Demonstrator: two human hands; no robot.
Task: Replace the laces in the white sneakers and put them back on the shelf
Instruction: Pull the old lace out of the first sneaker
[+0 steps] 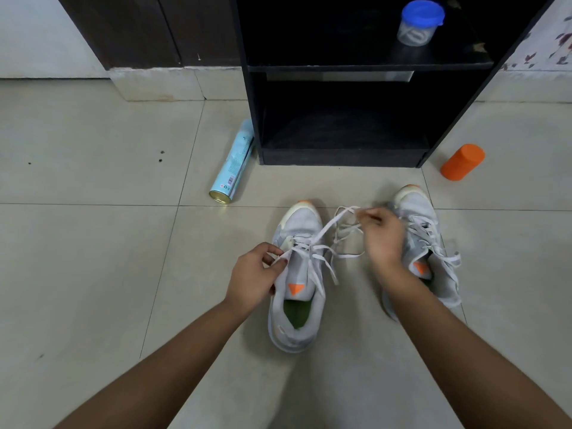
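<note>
Both the left-side sneaker (301,221) and the right-side sneaker (416,209) stand on the floor (93,243) before the shelf's (340,156) bottom edge, unshelved. The left hand (253,274) pinches the left-side sneaker's lace (325,230) at the eyelets; the right hand (383,236) pinches its raised loop. Lacing seems midway.

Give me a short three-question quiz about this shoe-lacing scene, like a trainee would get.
1. True or false: the blue-lidded jar stands on the floor.
2. What does the right hand pinch? A a brush; B the white lace; C a sock.
3. Fill in: the bottle on the floor right of the shelf unit is ____.
Key: 1 false, it stands in the shelf unit; 2 B; 3 orange.
</note>
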